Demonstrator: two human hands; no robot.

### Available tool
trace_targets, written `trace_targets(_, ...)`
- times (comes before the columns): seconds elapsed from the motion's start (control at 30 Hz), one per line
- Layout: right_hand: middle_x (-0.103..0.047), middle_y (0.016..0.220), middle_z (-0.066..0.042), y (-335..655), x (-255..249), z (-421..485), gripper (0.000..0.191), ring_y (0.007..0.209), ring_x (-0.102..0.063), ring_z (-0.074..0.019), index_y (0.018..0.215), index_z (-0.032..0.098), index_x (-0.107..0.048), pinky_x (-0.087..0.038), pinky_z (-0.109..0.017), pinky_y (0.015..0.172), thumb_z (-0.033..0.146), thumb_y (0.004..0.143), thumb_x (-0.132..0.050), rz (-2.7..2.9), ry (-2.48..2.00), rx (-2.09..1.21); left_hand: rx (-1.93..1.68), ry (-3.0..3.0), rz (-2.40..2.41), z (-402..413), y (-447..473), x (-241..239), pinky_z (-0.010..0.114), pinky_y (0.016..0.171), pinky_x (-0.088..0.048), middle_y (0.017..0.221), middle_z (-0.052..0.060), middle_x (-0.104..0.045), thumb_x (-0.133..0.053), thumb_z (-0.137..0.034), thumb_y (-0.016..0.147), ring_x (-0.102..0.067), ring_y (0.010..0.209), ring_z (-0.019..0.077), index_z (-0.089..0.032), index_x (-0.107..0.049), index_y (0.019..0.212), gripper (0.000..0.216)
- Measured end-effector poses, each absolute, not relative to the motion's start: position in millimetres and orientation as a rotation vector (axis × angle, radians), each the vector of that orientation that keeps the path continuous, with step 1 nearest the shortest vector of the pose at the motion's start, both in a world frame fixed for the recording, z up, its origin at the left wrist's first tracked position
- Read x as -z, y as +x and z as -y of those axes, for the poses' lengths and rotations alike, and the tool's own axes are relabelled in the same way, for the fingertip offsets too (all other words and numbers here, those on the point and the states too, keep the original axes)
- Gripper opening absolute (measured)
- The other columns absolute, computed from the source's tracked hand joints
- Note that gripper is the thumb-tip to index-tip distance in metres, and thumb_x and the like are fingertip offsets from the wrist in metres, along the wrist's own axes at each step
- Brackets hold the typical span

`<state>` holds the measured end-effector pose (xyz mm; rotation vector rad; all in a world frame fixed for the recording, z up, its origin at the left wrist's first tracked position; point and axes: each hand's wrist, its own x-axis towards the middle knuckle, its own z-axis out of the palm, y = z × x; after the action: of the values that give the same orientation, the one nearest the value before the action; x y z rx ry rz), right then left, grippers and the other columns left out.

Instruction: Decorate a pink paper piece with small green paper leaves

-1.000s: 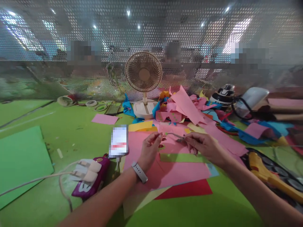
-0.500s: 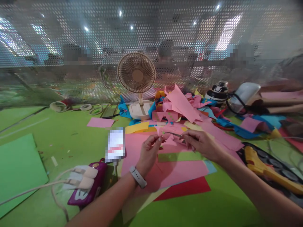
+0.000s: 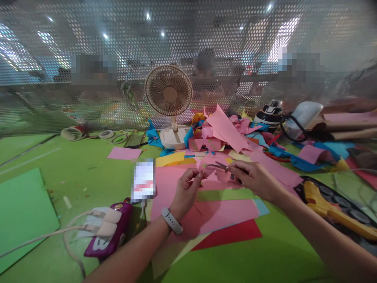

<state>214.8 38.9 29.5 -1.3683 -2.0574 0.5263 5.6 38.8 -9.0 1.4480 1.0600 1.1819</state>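
Observation:
My right hand point(image 3: 256, 179) grips a pair of scissors point(image 3: 219, 166), its slim blades parted and pointing left. Facing it, my left hand point(image 3: 188, 188) is closed in a pinch near the blade tips. A small piece of paper point(image 3: 205, 174) seems to be between its thumb and forefinger; its shape blurs into the pink behind. Beneath both hands lie pink sheets point(image 3: 226, 214), a light green strip point(image 3: 225, 195) and a red sheet point(image 3: 232, 235). The wrist of my left arm wears a pale band point(image 3: 172, 221).
A fan point(image 3: 169, 92) stands before a perforated screen, beside a heap of pink and blue paper scraps point(image 3: 226, 127). Left are a phone point(image 3: 143, 181), a purple power strip point(image 3: 108, 232) and a green sheet point(image 3: 26, 216). A yellow glue gun point(image 3: 335, 214) lies on a black tray at right.
The scissor blades have opened, and my right hand has turned slightly. My left hand stays nearly in place, still pinched.

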Motion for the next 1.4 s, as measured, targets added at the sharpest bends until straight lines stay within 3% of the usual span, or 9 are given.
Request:
trace_targets(0.7, -0.064, 0.070, -0.001, 209.9, -34.3, -34.5, 0.023, 0.062, -0.057, -0.0133, 0.085, 0.019, -0.062, -0.039, -0.022, 0.056, 0.031, 0.087, -0.042, 2.090, -1.351, -0.318, -1.175, 1.422, -1.050, -40.2, 5.1, 9.0, 0.023, 0.061, -0.047, 0.080, 0.004, -0.060, -0.050, -0.036, 0.081, -0.055, 0.072, 0.0133, -0.017, -0.059, 0.078, 0.021)
trace_targets(1.23, -0.064, 0.070, 0.000, 207.7, -30.2, -33.5, 0.023, 0.062, -0.056, -0.0131, 0.086, 0.021, -0.062, -0.038, -0.022, 0.055, 0.033, 0.087, -0.043, 2.113, -1.394, -0.464, -1.212, 1.262, -1.034, -40.8, 4.3, 8.5, 0.022, 0.060, -0.048, 0.085, 0.005, -0.062, -0.050, -0.040, 0.081, -0.057, 0.077, 0.0146, -0.017, -0.061, 0.082, 0.026)
trace_targets(1.4, -0.063, 0.065, 0.001, 207.8, -30.0, -32.9, 0.023, 0.059, -0.056, -0.0133, 0.087, 0.021, -0.063, -0.038, -0.023, 0.055, 0.033, 0.087, -0.043, 2.112, -1.387, -0.489, -1.233, 1.226, -1.095, -41.2, 6.1, 8.5, 0.021, 0.056, -0.046, 0.077, 0.003, -0.062, -0.052, -0.041, 0.079, -0.057, 0.071, 0.0130, -0.016, -0.059, 0.077, 0.026)
